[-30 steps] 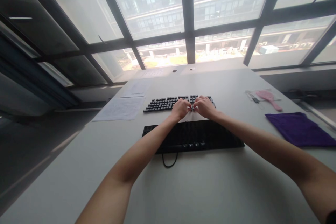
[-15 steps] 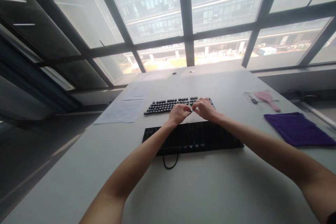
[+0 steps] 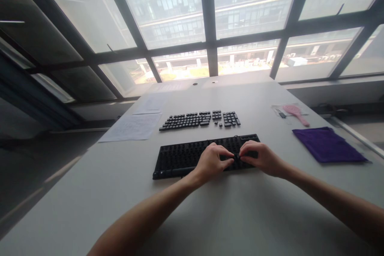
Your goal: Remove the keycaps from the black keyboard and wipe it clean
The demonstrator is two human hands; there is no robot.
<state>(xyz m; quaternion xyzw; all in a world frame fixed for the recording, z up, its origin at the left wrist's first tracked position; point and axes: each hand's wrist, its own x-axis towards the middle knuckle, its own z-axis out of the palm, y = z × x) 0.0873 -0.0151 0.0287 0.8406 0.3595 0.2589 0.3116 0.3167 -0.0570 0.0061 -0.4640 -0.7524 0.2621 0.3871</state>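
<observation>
The black keyboard (image 3: 177, 158), its keycaps off across most of its face, lies on the table in front of me. Over its right part, my left hand (image 3: 214, 162) pinches a small black keycap (image 3: 236, 156) between thumb and forefinger. Right beside it, my right hand (image 3: 262, 158) is closed in a pinch at the keyboard, seemingly on another keycap that its fingers mostly hide. Behind the keyboard, loose black keycaps (image 3: 187, 121) lie in rows in keyboard order. Two single keycaps (image 3: 220, 125) lie near the number-pad group (image 3: 231, 119).
Sheets of paper (image 3: 132, 127) lie on the left of the white table (image 3: 255, 100). To the right are a folded purple cloth (image 3: 328, 145), a pink handheld object (image 3: 295, 114) and a small dark item (image 3: 281, 113) on clear plastic. Windows rise behind the table.
Both hands have come back toward me, from the loose keycaps to the right part of the keyboard. The keycap rows are now uncovered. The view has shifted slightly.
</observation>
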